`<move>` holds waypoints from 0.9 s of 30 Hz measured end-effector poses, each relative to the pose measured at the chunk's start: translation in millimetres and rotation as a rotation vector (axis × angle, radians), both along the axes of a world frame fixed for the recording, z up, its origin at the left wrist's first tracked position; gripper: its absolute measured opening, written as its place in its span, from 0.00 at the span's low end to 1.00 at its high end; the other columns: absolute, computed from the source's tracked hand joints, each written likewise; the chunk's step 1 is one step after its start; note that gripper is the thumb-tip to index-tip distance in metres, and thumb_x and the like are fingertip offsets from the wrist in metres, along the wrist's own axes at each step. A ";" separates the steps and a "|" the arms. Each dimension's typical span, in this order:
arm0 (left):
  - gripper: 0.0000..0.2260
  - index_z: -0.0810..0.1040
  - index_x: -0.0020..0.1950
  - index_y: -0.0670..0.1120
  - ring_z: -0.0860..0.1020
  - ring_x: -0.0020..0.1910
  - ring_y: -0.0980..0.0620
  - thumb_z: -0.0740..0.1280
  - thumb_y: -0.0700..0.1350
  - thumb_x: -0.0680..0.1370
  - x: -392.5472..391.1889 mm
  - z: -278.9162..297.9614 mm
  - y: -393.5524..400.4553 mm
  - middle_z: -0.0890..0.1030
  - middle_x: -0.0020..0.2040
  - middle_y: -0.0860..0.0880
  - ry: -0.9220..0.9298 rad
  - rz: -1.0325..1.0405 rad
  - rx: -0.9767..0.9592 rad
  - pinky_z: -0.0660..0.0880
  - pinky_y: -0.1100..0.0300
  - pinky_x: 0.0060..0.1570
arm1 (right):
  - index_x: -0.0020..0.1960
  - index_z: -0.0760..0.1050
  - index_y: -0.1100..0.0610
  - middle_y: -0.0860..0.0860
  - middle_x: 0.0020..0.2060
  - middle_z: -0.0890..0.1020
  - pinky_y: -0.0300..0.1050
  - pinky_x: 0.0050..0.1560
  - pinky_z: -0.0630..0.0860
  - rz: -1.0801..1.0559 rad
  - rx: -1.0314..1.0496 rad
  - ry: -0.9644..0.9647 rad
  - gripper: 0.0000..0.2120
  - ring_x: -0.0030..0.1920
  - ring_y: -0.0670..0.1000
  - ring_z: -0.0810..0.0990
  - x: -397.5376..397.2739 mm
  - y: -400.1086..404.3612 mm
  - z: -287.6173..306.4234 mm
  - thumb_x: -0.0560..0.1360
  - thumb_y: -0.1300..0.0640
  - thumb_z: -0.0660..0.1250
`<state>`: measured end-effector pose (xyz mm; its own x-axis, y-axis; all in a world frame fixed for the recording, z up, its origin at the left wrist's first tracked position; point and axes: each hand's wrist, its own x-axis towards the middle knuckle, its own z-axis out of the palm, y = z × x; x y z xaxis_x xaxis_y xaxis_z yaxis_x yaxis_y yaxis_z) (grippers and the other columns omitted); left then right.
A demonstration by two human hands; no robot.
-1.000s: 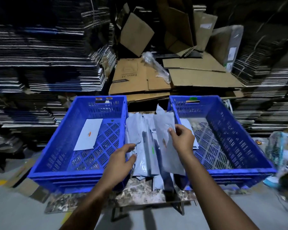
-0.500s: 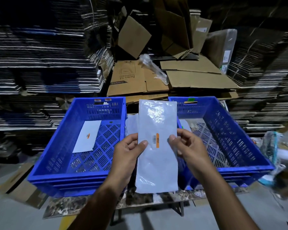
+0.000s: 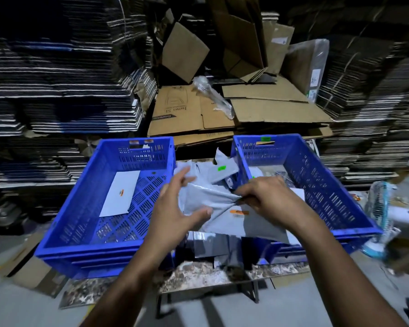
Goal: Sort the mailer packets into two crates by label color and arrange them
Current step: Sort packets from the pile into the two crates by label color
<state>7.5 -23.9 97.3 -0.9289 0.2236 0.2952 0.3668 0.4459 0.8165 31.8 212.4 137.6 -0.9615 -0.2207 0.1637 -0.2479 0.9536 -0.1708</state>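
A grey mailer packet (image 3: pixel 224 208) with an orange label hangs crumpled and twisted between my hands, above the gap between two blue crates. My right hand (image 3: pixel 267 197) pinches its bunched middle. My left hand (image 3: pixel 177 204) is spread beside its left end, thumb touching the packet and fingers straight. The left crate (image 3: pixel 64 234) holds one packet (image 3: pixel 121 193) with an orange label. The right crate (image 3: pixel 321 182) carries a green tag on its rim and holds packets partly hidden by my right hand. Several more grey packets (image 3: pixel 220 169) lie between the crates, one with a green label.
The crates stand on a low marble-topped table (image 3: pixel 198 274). Flattened cardboard boxes (image 3: pixel 198 112) and tall stacks of folded cartons fill the back and sides. A small fan (image 3: pixel 383 208) stands at the right of the right crate. Grey floor lies in front.
The orange-labelled packet, picked from the pile and held flat and upright half a second ago, is now turned sideways and crumpled. My left hand has loosened from it.
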 end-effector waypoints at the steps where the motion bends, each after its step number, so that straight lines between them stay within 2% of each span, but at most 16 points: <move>1: 0.32 0.68 0.68 0.68 0.77 0.47 0.66 0.78 0.55 0.69 -1.9 -1.1 0.5 0.80 0.53 0.62 -0.013 -0.041 -0.058 0.71 0.71 0.42 | 0.51 0.81 0.45 0.45 0.43 0.85 0.49 0.51 0.68 -0.001 -0.027 0.035 0.07 0.50 0.51 0.81 -0.9 -3.6 5.7 0.74 0.53 0.71; 2: 0.24 0.74 0.63 0.66 0.79 0.39 0.60 0.77 0.55 0.70 -3.3 -3.4 1.8 0.82 0.46 0.58 -0.018 -0.043 -0.077 0.73 0.65 0.36 | 0.52 0.81 0.45 0.44 0.45 0.85 0.50 0.54 0.67 -0.022 -0.058 0.089 0.08 0.52 0.50 0.80 -0.9 -6.7 9.5 0.73 0.52 0.73; 3: 0.16 0.79 0.57 0.62 0.79 0.36 0.56 0.76 0.53 0.71 -5.1 -7.3 3.3 0.83 0.41 0.55 -0.020 -0.012 -0.036 0.74 0.59 0.34 | 0.54 0.81 0.45 0.43 0.46 0.84 0.50 0.57 0.64 -0.063 -0.066 0.180 0.12 0.54 0.50 0.79 -0.1 -8.3 11.5 0.71 0.50 0.75; 4: 0.10 0.82 0.51 0.58 0.80 0.36 0.53 0.76 0.49 0.72 -6.5 -11.9 5.0 0.84 0.39 0.52 -0.048 0.029 0.074 0.74 0.57 0.35 | 0.56 0.79 0.44 0.43 0.49 0.82 0.52 0.59 0.62 -0.128 -0.048 0.301 0.17 0.56 0.50 0.77 2.0 -8.5 10.5 0.69 0.48 0.76; 6: 0.05 0.82 0.44 0.50 0.82 0.40 0.49 0.76 0.43 0.72 -5.6 -18.5 7.0 0.85 0.41 0.46 -0.212 0.096 0.416 0.76 0.53 0.42 | 0.63 0.75 0.45 0.44 0.60 0.78 0.53 0.63 0.60 -0.293 -0.113 0.524 0.27 0.63 0.50 0.73 9.8 -8.7 4.6 0.66 0.45 0.77; 8: 0.06 0.82 0.49 0.47 0.83 0.48 0.44 0.74 0.40 0.73 -2.8 -20.7 7.2 0.85 0.48 0.41 -0.407 0.066 0.745 0.76 0.49 0.51 | 0.70 0.69 0.48 0.48 0.66 0.72 0.53 0.65 0.63 -0.433 -0.416 0.548 0.35 0.67 0.51 0.69 18.0 -12.9 -6.5 0.67 0.44 0.77; 10: 0.15 0.79 0.60 0.43 0.82 0.56 0.43 0.71 0.40 0.74 2.0 -22.3 10.6 0.84 0.56 0.42 -0.547 0.011 0.946 0.76 0.49 0.57 | 0.73 0.64 0.50 0.49 0.67 0.70 0.49 0.64 0.68 -0.501 -0.748 0.376 0.38 0.66 0.50 0.69 23.1 -21.9 -19.1 0.68 0.44 0.76; 11: 0.17 0.77 0.64 0.41 0.82 0.58 0.43 0.70 0.40 0.74 3.6 -22.9 12.9 0.83 0.58 0.42 -0.581 0.009 0.996 0.76 0.49 0.57 | 0.72 0.64 0.49 0.48 0.65 0.71 0.48 0.62 0.72 -0.477 -0.876 0.255 0.36 0.64 0.48 0.72 24.1 -26.9 -25.5 0.69 0.44 0.76; 14: 0.18 0.75 0.65 0.39 0.82 0.58 0.42 0.69 0.39 0.75 7.5 -25.5 20.6 0.82 0.59 0.40 -0.610 0.033 1.066 0.79 0.51 0.52 | 0.61 0.75 0.49 0.46 0.49 0.83 0.51 0.53 0.80 -0.320 -1.119 0.000 0.19 0.50 0.46 0.82 19.8 -39.4 -44.4 0.73 0.52 0.75; 17: 0.19 0.75 0.65 0.38 0.81 0.58 0.42 0.69 0.39 0.75 9.5 -28.8 20.7 0.82 0.59 0.39 -0.610 0.044 1.090 0.81 0.54 0.49 | 0.53 0.78 0.48 0.47 0.38 0.83 0.52 0.47 0.81 -0.271 -1.136 0.006 0.09 0.42 0.48 0.83 12.9 -49.2 -53.5 0.75 0.56 0.74; 21: 0.16 0.76 0.64 0.40 0.82 0.57 0.41 0.68 0.39 0.76 9.0 -31.6 6.0 0.83 0.59 0.40 -0.623 0.028 1.019 0.80 0.50 0.48 | 0.52 0.80 0.52 0.50 0.36 0.82 0.55 0.46 0.82 -0.254 -1.208 -0.016 0.06 0.41 0.53 0.83 0.8 -61.1 -56.2 0.76 0.58 0.72; 25: 0.16 0.76 0.64 0.41 0.81 0.59 0.42 0.70 0.38 0.76 3.3 -32.3 -24.2 0.83 0.59 0.42 -0.666 -0.009 0.892 0.76 0.46 0.59 | 0.53 0.80 0.50 0.51 0.40 0.83 0.60 0.48 0.82 -0.219 -1.275 -0.093 0.06 0.44 0.55 0.85 -13.0 -86.1 -59.4 0.77 0.59 0.71; 27: 0.16 0.77 0.64 0.42 0.81 0.59 0.42 0.70 0.39 0.77 -3.7 -32.9 -49.7 0.83 0.59 0.42 -0.707 -0.029 0.817 0.76 0.46 0.60 | 0.52 0.81 0.47 0.51 0.41 0.84 0.61 0.47 0.82 -0.230 -1.272 -0.116 0.07 0.44 0.55 0.85 -24.2 -107.5 -68.3 0.76 0.57 0.72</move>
<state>3.8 -73.5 64.4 -0.9450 0.2270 -0.2356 -0.3024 -0.3307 0.8940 7.6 104.9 69.4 -0.9789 0.1983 0.0485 -0.0237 0.1254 -0.9918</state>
